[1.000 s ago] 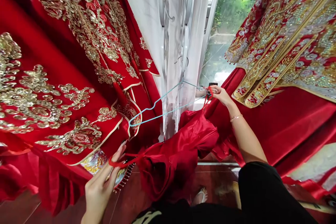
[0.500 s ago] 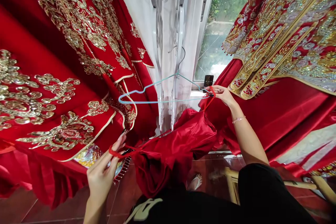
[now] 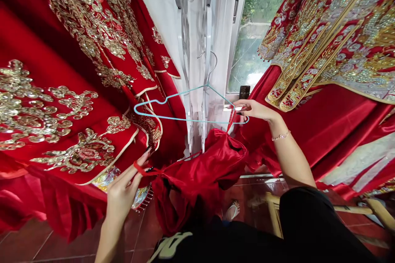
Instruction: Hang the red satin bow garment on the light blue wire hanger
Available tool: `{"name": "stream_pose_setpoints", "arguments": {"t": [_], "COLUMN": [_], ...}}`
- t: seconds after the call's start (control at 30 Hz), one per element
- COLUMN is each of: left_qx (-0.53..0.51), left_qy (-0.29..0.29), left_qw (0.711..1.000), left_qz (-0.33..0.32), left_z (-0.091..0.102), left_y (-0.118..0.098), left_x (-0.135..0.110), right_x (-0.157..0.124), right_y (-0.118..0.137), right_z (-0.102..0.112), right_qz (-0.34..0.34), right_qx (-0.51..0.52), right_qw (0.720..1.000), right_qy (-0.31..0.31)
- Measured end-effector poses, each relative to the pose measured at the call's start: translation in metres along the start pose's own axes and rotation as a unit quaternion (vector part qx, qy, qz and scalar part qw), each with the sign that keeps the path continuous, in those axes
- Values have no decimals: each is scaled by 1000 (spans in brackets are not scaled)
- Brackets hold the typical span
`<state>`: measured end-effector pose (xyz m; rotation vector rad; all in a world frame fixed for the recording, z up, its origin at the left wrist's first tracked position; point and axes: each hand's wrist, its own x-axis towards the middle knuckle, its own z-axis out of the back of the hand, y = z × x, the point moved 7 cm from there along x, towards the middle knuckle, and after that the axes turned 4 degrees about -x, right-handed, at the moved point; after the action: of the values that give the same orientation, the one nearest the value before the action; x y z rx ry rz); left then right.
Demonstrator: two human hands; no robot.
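A crumpled red satin dress [image 3: 197,176] sags between its two taut thin straps [image 3: 231,120], just below a pale blue wire hanger [image 3: 185,118].

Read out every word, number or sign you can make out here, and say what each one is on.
"00:05:23", small white digits on the screen of the black phone at the window; the last digits are too small to be sure of.
A pale print on the black garment: too folded and cut off to read.
Nothing else is legible.
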<state>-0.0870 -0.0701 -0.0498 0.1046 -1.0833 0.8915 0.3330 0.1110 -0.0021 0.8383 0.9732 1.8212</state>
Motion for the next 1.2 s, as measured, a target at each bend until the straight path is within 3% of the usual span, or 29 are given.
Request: {"name": "stream_pose_setpoints", "arguments": {"t": [0.07,0.13,0.23,0.3,0.37,0.47,0.6,0.77,1.07,1.2], "left_qx": [-11,-17,-24,-28,-37,-66,-81,-104,-140,-116], "left_qy": [68,107,124,118,93,81,127,197,263,264], "left_qw": [998,994,989,984,979,978,976,968,953,956], "left_qz": [1,18,77,129,176,179,156,111,47,52], "left_z": [1,6,13,12,9,-5,-25,-35,-56,-57], "left_y": [11,25,47,58,66,65,60,66,74,89], "left_x": [6,16,42,64,85,113,138,168,199,205], "right_x": [-2,-4,-10,-13,-14,-14,-14,-16,-17,-18], "right_y": [-2,0,4,4,3,3,7,14,18,13], "right_z": [-9,-5,5,6,8,11,14,17,16,18], "right_qz": [-17,15,92,129,154,174,178,165,181,172], "right_qx": [-46,-98,-181,-237,-277,-294,-303,-332,-346,-349], "right_qw": [999,992,955,931,915,908,906,898,898,900], "right_qy": [15,-73,-218,-246,-249,-242,-237,-237,-202,-194]}}
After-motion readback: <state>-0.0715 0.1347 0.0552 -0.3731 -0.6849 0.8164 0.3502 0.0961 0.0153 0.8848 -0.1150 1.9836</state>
